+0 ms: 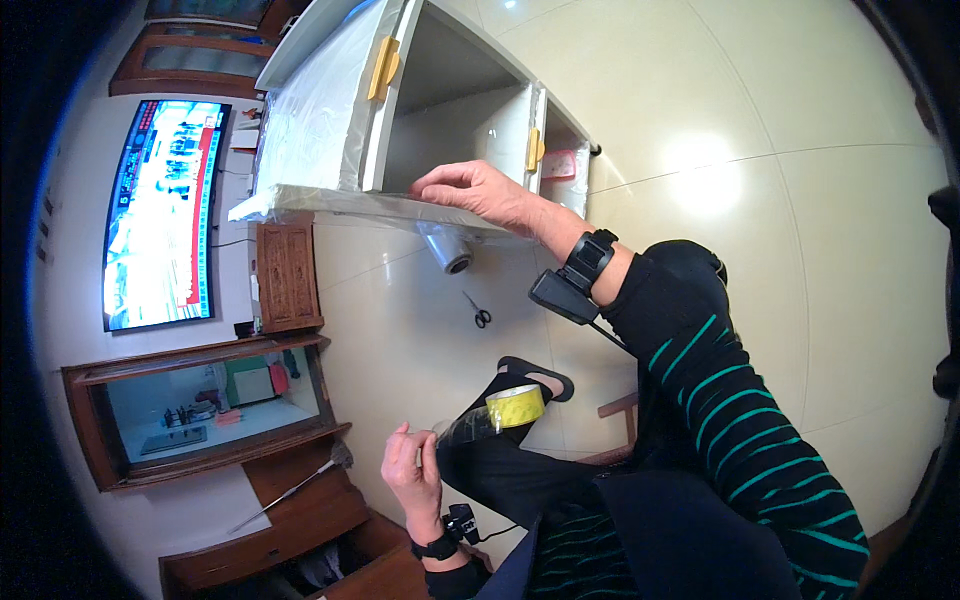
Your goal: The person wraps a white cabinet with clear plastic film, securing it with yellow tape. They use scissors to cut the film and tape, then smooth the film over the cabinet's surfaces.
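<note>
My left hand pinches the free end of a strip of clear packing tape. The strip runs to a yellow tape roll, which hangs or rests over my leg; I cannot tell which. My right hand touches the near edge of a white cabinet, along a panel wrapped in clear plastic film. Its thumb and index finger come together at that edge, with the fingertips partly hidden. Gold handles show on the cabinet, and one wide compartment faces me uncovered.
On the tiled floor, a roll of stretch film and black-handled scissors lie below the cabinet. A wooden stool is beside my leg. A lit television and wooden furniture line the left, with a mop lower down.
</note>
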`<state>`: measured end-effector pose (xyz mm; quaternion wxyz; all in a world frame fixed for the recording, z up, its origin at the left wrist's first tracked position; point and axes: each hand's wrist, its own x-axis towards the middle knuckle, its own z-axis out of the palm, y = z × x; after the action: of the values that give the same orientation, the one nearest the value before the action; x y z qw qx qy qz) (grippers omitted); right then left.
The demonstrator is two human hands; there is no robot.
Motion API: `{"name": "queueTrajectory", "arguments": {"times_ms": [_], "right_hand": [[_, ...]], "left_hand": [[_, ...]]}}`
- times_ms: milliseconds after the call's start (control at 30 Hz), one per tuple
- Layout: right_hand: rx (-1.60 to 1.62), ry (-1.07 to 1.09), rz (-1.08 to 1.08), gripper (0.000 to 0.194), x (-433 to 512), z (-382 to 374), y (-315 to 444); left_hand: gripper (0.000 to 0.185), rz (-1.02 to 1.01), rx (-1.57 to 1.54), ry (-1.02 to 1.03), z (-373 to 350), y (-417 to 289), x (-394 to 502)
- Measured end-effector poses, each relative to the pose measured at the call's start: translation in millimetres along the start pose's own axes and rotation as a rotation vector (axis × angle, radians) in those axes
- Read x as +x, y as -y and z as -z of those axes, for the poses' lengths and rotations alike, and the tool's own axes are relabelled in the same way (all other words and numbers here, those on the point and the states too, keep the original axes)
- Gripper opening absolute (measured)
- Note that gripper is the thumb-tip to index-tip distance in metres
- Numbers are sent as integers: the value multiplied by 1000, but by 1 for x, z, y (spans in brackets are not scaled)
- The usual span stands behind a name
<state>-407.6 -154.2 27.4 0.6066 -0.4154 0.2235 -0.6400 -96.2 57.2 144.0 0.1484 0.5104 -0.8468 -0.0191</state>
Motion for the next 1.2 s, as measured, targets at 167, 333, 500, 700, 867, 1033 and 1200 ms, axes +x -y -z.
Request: {"name": "queueTrajectory", "arguments": {"times_ms": [167, 333, 500, 700, 867, 1033, 1200], "right_hand": [[28, 34, 80, 18, 12, -10, 0], [148, 42, 106, 9, 20, -16, -2], [215, 34, 44, 14, 23, -17, -4], [156, 41, 45, 14, 24, -16, -3], [174, 43, 80, 12, 26, -18, -3], [191, 22, 43, 14, 29, -17, -2], [198, 14, 39, 14, 28, -17, 0]], "left_hand": [[8, 22, 2, 51, -10, -2, 9], [10, -1, 29, 72, -21, -2, 16], [10, 2, 19, 76, -28, -1, 21], [11, -12, 17, 88, -37, 0, 25], [11, -19, -6, 102, -43, 2, 28], [12, -18, -10, 109, -46, 1, 31], [12, -36, -7, 112, -48, 2, 34]]}}
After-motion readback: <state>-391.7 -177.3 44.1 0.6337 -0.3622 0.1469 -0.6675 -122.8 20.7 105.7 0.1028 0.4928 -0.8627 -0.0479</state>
